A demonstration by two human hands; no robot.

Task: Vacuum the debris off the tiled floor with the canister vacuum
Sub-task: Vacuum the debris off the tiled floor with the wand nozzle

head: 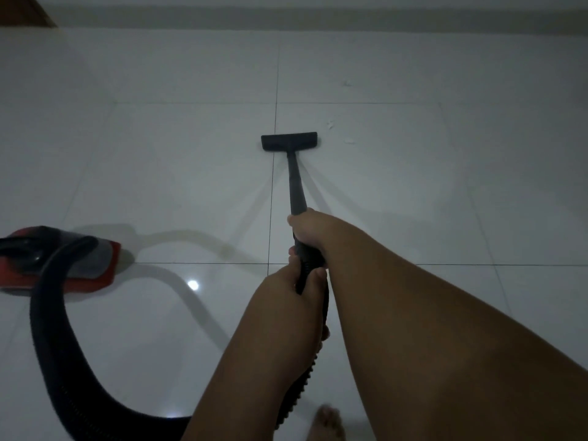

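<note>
Two hands on one wand. Tiled floor (413,202): glossy, pale, dimly lit. Canister vacuum (31,249) sits on it at left, well apart from the nozzle. It is likely the heavy part, so better towed by the hose than lifted. Hose (54,329): ribbed, flexible, loops from canister to handle. Wand (294,183): rigid, probably light, best steered from the handle end. Right hand (310,230) wraps the wand, left hand (286,291) grips the ribbed handle just behind. Nozzle (289,142) lies flat on the floor. Debris (331,124): small white scraps just right of the nozzle, likely weightless.
</note>
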